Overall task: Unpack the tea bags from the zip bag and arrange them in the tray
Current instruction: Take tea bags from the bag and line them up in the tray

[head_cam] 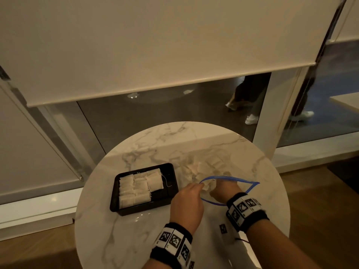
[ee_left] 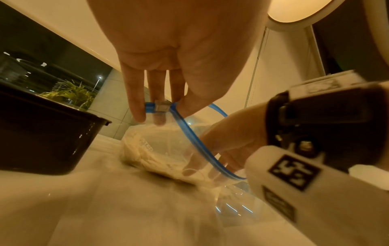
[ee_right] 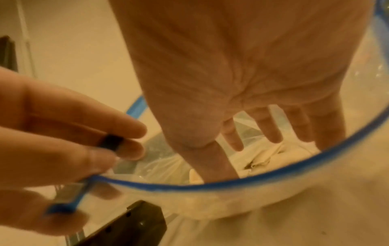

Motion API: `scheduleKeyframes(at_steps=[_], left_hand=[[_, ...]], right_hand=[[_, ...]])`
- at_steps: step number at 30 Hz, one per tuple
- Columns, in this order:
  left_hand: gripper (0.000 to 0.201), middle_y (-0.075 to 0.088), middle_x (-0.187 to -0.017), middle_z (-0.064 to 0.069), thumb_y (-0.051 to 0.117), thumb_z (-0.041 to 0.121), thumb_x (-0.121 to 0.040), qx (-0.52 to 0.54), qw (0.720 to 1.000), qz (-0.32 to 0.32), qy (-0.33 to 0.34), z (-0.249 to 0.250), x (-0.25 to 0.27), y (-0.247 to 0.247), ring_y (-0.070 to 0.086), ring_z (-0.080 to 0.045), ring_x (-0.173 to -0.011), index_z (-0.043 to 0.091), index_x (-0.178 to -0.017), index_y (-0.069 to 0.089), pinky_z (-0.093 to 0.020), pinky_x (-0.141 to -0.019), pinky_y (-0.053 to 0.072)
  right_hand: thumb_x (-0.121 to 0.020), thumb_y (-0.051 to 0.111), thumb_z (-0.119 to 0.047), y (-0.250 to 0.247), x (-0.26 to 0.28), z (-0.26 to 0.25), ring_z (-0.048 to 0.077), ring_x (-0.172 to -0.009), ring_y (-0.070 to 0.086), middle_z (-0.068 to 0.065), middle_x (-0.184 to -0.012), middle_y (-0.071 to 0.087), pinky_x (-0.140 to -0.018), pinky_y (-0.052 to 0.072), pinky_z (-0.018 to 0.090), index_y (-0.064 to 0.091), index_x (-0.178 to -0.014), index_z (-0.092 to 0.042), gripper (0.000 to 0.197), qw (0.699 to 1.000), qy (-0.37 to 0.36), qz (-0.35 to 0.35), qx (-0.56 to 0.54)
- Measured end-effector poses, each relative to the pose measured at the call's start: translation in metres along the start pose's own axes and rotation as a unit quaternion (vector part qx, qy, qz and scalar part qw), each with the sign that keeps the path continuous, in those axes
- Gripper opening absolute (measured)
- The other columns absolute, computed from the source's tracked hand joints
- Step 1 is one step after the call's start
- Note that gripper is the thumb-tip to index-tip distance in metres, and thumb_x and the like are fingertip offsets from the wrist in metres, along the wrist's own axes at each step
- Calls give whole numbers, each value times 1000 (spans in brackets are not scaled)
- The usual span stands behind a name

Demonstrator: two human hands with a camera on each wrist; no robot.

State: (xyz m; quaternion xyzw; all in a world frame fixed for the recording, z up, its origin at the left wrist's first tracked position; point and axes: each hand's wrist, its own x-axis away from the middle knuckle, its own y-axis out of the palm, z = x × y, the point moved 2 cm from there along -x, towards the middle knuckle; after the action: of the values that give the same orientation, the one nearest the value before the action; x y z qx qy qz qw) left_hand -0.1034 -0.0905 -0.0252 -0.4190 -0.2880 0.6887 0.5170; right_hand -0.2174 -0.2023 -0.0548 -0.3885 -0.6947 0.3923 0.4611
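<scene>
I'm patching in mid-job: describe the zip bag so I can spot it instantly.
On the round marble table, look right of the black tray of tea bags. The zip bag is the clear plastic pouch lying there; the left hand pinches its rim and the right hand reaches inside. Its bright blue zip strip, looped open, sets it apart.

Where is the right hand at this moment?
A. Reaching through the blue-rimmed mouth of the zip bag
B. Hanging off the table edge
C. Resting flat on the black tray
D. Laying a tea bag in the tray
A: the right hand passes through the blue rim of the zip bag, its fingers spread above the tea bags inside, while the left hand pinches the rim open.
</scene>
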Motion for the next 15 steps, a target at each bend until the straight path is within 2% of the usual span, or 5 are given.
scheduleKeyframes(at_steps=[2,5,7,10,15], left_hand=[[39,69,-118,7,54,10,-95,3,1000,-4,-2,-1,1,0,66,-11,-103,27,-129,65,-25,-86,54],[41,67,-123,8,54,11,-96,4,1000,-18,-3,-6,3,2,64,-10,-109,29,-132,62,-24,-92,52],[41,66,-125,9,55,12,-96,9,1000,-22,-4,-9,4,4,62,-8,-112,29,-133,62,-22,-95,50],[40,65,-127,11,54,13,-97,16,1000,-20,-11,-13,4,6,60,-6,-115,31,-133,61,-20,-97,48],[42,65,-127,9,54,11,-96,28,999,-28,-17,-16,2,9,60,-9,-115,30,-132,62,-22,-99,48]], right_hand=[[-96,53,-31,-1,-10,-7,21,-106,62,4,-117,64,-81,51,30,62,-118,-18,27,996,6,-79,52],[-94,61,-31,4,-23,-11,23,-124,54,4,-136,56,-100,47,35,54,-135,-18,44,984,8,-154,93],[-92,63,-29,3,-23,-13,24,-126,53,4,-138,55,-99,46,34,54,-136,-17,46,980,2,-172,103],[-88,64,-29,3,-25,-12,24,-116,59,4,-129,61,-88,47,33,60,-127,-18,40,979,-5,-178,96],[-93,52,-31,5,-26,-7,16,-93,63,-3,-101,65,-85,53,33,65,-101,-28,16,987,-15,-153,42]])
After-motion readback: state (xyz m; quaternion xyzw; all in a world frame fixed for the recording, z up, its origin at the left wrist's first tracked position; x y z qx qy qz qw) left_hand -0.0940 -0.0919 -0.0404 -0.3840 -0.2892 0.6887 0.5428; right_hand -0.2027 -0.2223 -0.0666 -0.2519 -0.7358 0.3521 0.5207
